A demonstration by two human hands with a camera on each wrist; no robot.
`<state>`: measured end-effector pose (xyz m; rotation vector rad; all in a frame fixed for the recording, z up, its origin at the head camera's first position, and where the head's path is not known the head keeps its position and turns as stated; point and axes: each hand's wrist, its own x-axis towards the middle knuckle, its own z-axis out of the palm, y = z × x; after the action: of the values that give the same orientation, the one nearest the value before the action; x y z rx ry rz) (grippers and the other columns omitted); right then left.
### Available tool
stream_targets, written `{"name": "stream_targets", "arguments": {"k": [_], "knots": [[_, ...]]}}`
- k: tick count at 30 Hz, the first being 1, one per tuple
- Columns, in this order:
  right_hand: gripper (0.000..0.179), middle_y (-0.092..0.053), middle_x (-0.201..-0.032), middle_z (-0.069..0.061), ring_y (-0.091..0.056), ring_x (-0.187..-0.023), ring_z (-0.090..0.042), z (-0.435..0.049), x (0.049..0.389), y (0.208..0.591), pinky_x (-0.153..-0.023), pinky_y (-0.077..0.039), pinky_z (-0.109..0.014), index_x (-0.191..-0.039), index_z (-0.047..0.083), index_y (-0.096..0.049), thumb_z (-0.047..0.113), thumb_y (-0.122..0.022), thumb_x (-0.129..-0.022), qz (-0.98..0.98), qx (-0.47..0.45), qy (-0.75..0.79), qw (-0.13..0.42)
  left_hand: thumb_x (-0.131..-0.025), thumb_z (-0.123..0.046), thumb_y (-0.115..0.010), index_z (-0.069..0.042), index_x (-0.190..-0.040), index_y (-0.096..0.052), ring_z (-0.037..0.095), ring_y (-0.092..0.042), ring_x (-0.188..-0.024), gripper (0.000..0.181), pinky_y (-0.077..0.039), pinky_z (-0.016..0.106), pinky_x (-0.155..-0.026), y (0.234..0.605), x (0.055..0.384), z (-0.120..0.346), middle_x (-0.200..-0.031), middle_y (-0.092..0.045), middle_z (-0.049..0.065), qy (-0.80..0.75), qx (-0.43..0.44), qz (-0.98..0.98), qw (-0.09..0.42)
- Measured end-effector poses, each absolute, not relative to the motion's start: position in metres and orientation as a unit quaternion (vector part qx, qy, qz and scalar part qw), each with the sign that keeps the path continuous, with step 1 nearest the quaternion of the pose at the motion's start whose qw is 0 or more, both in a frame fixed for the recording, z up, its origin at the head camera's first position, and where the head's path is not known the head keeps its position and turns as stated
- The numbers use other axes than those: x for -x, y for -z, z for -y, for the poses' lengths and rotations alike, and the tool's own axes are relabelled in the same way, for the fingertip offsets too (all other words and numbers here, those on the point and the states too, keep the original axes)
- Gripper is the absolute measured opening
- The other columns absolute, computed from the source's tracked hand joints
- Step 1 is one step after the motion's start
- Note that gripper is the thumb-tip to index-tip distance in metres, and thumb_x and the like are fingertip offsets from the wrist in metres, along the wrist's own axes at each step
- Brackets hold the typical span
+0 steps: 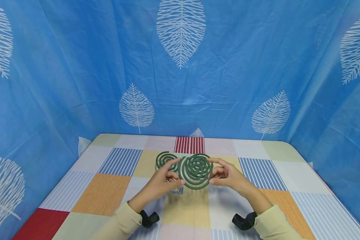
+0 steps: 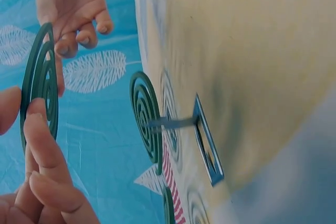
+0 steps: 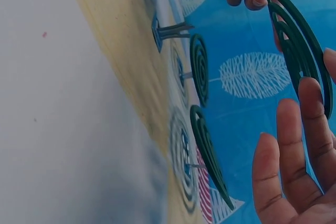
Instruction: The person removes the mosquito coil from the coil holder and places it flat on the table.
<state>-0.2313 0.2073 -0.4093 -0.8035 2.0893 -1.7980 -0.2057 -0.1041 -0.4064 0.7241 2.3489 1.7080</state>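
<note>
Between the two hands a green mosquito coil (image 1: 195,188) is held up above the table. My left hand (image 1: 159,184) pinches its left edge between thumb and fingers. At the opposite edge, my right hand (image 1: 232,176) grips the coil with thumb and forefinger, its other fingers loose. Two more coils are mounted on thin metal stands farther back: one coil (image 1: 165,161) to the left, and another coil (image 3: 209,153) partly hidden behind the held one in the head view. Nearer to me is a bare metal stand (image 2: 209,150) with a flat rectangular base and an upright prong.
A patchwork-patterned cloth (image 1: 108,193) covers the table. Blue curtains (image 1: 183,93) with white leaf prints hang along its back and sides. Black wrist devices (image 1: 244,221) are strapped at both cuffs.
</note>
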Motion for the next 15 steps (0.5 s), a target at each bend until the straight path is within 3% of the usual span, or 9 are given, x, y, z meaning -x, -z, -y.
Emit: {"name": "stream_targets", "arguments": {"k": [8, 15], "knots": [[0.072, -0.078, -0.103, 0.002, -0.073, -0.094, -0.016, -0.223, 0.235, 0.405, -0.083, -0.06, -0.029, -0.157, -0.016, -0.036, -0.002, -0.076, -0.098, -0.704, 0.294, 0.635, 0.123, -0.1, -0.012, -0.078, -0.003, -0.167, -0.036, 0.009, -0.053, -0.066, 0.079, -0.045, 0.025, -0.063, 0.406, 0.21, 0.083, -0.091, -0.075, 0.003, -0.582, -0.227, -0.778, 0.062], [0.068, -0.077, -0.104, 0.0, -0.074, -0.097, -0.016, -0.241, 0.238, 0.401, -0.086, -0.06, -0.029, -0.157, -0.013, -0.039, -0.006, -0.073, -0.098, -0.706, 0.283, 0.637, 0.124, -0.099, -0.009, -0.078, -0.002, -0.166, -0.037, 0.026, -0.063, -0.065, 0.079, -0.053, 0.029, -0.064, 0.408, 0.214, 0.064, -0.091, -0.076, 0.005, -0.601, -0.223, -0.765, 0.062]]}}
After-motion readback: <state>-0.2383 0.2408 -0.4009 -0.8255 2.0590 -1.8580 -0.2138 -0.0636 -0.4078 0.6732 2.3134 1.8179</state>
